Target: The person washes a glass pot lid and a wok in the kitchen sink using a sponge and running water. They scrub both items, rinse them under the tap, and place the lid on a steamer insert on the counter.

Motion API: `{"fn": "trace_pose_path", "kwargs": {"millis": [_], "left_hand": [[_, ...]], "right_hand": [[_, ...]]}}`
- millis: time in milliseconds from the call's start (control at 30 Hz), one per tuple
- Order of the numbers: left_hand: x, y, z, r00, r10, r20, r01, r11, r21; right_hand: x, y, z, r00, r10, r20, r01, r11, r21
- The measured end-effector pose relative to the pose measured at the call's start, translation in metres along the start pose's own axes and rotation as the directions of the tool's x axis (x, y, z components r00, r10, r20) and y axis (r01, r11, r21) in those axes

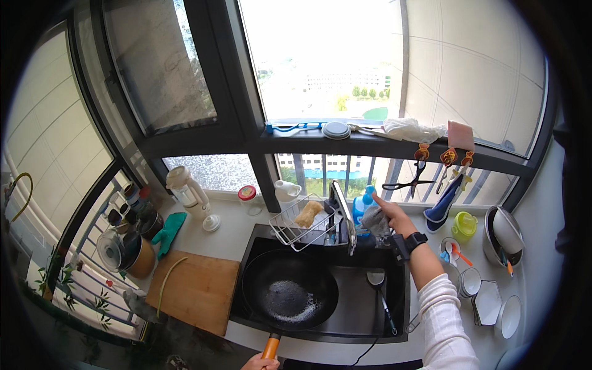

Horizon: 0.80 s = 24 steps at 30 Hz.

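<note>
My left hand [261, 362], at the lower edge, is wrapped round the orange handle of a black frying pan [256, 274]. The pan rests over the left part of the dark sink [364, 320], with whitish suds or water on its bottom. Beyond the sink, my right hand [394, 217] holds a crumpled grey cloth [375, 222]. One outstretched finger is at the blue pump top of a dispenser bottle [359, 209]; whether it presses cannot be made out. A spatula [377, 290] lies in the right part of the sink.
A wire rack [290, 231] with a tan sponge [308, 214] stands behind the pan. To the left lie a wooden cutting board [209, 280] and a green glove [169, 234]. Bowls [507, 317] and a metal pot [491, 237] sit at right. Scissors [410, 185] hang by the window.
</note>
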<state>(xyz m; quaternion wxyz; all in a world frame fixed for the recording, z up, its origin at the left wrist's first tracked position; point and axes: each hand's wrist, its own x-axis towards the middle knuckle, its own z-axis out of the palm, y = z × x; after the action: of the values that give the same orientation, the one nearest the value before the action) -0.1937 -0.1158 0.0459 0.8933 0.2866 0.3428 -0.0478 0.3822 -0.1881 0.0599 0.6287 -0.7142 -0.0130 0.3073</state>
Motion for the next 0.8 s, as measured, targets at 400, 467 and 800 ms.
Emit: {"fn": "trace_pose_path", "kwargs": {"millis": [400, 467, 800], "left_hand": [[-0.01, -0.003, -0.062, 0.931, -0.233, 0.281, 0.268, 0.959, -0.095], [-0.017, -0.002, -0.069, 0.925, -0.245, 0.292, 0.284, 0.954, -0.098], [-0.047, -0.005, -0.112, 0.89, -0.285, 0.355, 0.336, 0.938, -0.089]], "right_hand": [[-0.124, 0.133, 0.093, 0.924, -0.098, 0.369, 0.155, 0.98, -0.127], [-0.141, 0.162, 0.127, 0.918, -0.205, 0.341, 0.326, 0.879, -0.348], [-0.179, 0.202, 0.154, 0.813, 0.004, 0.582, 0.377, 0.758, -0.532]]}}
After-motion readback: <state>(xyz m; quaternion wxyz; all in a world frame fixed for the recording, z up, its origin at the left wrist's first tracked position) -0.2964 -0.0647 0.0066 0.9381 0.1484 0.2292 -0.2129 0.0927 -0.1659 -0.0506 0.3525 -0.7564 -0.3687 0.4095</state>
